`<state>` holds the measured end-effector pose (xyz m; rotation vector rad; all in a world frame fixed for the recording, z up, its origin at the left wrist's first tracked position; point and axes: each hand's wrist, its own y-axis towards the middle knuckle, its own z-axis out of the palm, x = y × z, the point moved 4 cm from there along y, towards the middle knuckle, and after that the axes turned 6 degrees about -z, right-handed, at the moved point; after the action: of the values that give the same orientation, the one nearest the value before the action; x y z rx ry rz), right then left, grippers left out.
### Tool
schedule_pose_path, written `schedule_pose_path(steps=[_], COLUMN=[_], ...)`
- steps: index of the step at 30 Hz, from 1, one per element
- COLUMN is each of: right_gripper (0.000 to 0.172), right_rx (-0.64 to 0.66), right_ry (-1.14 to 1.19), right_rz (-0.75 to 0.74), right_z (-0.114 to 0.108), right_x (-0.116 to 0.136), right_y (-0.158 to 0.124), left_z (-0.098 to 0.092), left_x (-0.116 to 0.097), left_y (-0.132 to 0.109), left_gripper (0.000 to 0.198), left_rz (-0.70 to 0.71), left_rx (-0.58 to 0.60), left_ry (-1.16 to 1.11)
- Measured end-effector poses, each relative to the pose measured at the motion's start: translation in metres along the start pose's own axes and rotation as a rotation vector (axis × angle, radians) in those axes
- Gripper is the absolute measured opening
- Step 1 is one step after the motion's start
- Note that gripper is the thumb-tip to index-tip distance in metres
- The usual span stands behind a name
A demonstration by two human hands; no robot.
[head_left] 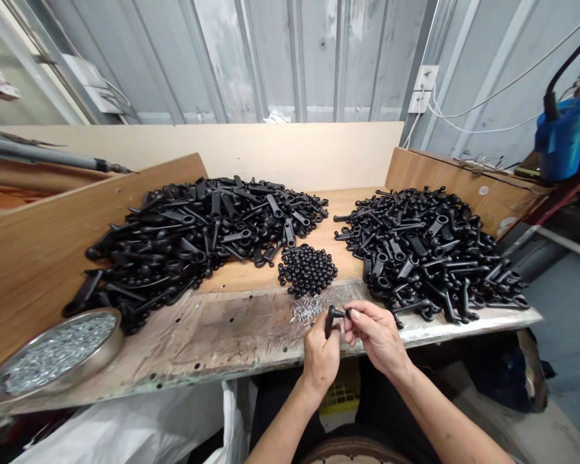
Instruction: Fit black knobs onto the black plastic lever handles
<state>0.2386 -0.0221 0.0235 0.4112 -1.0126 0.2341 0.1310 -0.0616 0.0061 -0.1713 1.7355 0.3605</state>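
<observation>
My left hand [321,354] is closed around a black crank handle [329,320], held above the front edge of the bench. At the handle's thin end, my right hand [374,335] pinches a small round black knob [348,313]. Whether a pin joins the two is too small to tell. Just behind my hands lies a scatter of short silver pins [307,310]. Beyond it is a heap of loose black knobs [309,269]. Large piles of black crank handles spread out at the left [207,225] and at the right [425,258].
A metal bowl [118,327] full of silver pins stands at the bench's left front corner. Wooden boards [294,151] wall the bench [198,345] at the back and sides. A blue cup [563,142] and white sockets [423,90] are at the right. A white sack [149,425] hangs below.
</observation>
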Motion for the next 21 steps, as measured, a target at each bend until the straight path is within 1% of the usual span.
schedule_pose_path(steps=[2,6,8,11,14,16,18,21], right_gripper=[0.019,0.019,0.019,0.019,0.019,0.018,0.017,0.017], right_rx=[-0.011,0.002,0.001,-0.003,-0.008,-0.023,-0.054,-0.099], right_ry=[0.034,0.059,0.06,0.057,0.063,0.045,-0.047,-0.295], right_rz=[0.029,0.063,0.066,0.075,0.077,0.046,-0.028,-0.161], right_z=[0.0,0.004,0.006,0.008,0.009,0.01,0.01,0.01], right_x=[-0.003,-0.007,-0.008,-0.009,-0.012,-0.012,-0.011,-0.007], right_y=[0.001,0.001,0.001,-0.001,-0.003,-0.006,-0.011,-0.017], left_z=[0.001,0.002,0.001,-0.004,-0.007,-0.007,-0.006,-0.006], left_x=[-0.001,-0.002,-0.002,0.0,0.001,0.001,-0.001,-0.003], left_y=[-0.002,-0.002,-0.002,-0.003,-0.006,-0.009,-0.011,-0.013], left_gripper=[0.011,0.013,0.013,0.013,0.019,0.023,0.025,0.025], left_rz=[-0.023,-0.062,-0.064,-0.033,0.0,0.011,0.036,0.087], left_rx=[0.007,0.074,0.069,0.008,-0.064,-0.104,-0.135,-0.161], left_ry=[-0.031,-0.114,-0.089,0.074,0.29,0.415,0.526,0.68])
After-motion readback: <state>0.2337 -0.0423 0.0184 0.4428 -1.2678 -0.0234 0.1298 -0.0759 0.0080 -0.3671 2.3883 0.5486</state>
